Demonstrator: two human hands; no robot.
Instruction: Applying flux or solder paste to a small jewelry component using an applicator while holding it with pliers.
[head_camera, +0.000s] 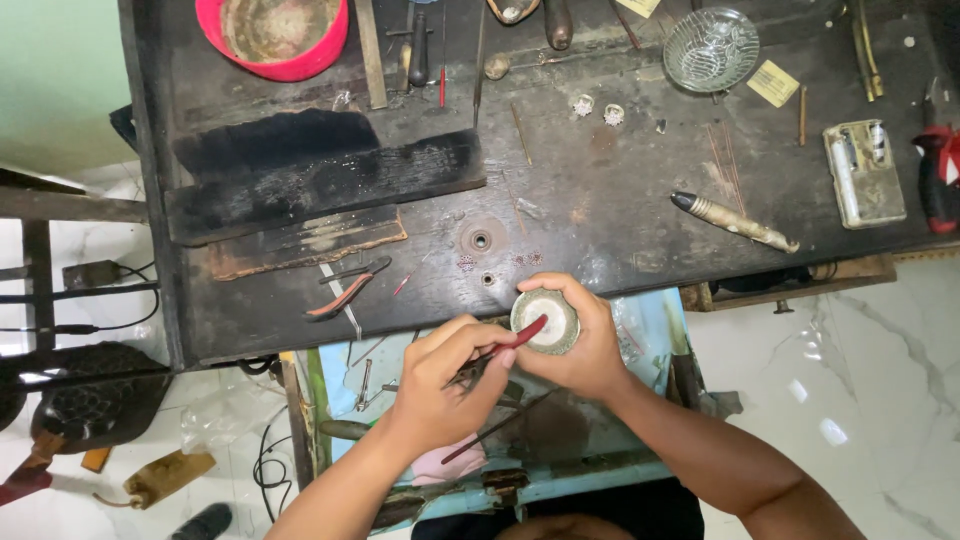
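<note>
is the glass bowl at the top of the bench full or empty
Empty, as far as it shows: the glass bowl stands upright, and only its own ribbed pattern and the dark bench show through it.

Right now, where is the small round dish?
The small round dish sits in the right hand at the workbench's front edge, with the left hand's red-handled pliers touching it.

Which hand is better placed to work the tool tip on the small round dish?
Left. The left hand grips the red-handled pliers, their tip already over the round dish. The right hand is busy cupping that dish, so it looks better kept steadying.
</note>
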